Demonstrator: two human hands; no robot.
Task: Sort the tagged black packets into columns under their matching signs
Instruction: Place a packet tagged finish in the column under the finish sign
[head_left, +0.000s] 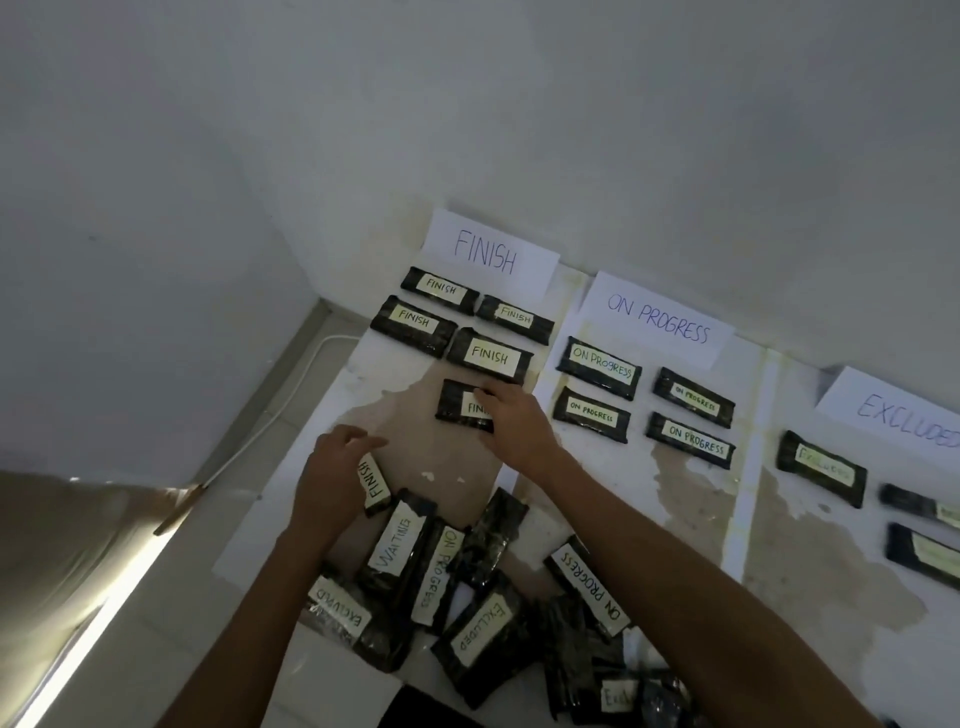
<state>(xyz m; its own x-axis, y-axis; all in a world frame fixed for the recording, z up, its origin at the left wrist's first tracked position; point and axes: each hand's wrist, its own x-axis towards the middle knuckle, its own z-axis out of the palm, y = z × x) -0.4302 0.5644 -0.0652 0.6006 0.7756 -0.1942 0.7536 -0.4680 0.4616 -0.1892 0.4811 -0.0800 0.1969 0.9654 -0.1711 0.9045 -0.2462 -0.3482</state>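
While the fingers (485, 395) of the right hand (514, 421) lay flat on a FINISH packet (457, 408), 5th beneath the FINISH sign (488, 254), the left hand (332, 467) hovered, fingers relaxed, over a second FINISH packet (375, 486) at the pile's (467, 597) edge, with bare surface (421, 462) between them.

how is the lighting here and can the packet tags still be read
Head view: dim overall, with a bright light strip at lower left; FINISH sign and tags beneath read sharply; EXCLUDED packets at the right edge are blurred; the right hand hides part of one tag.
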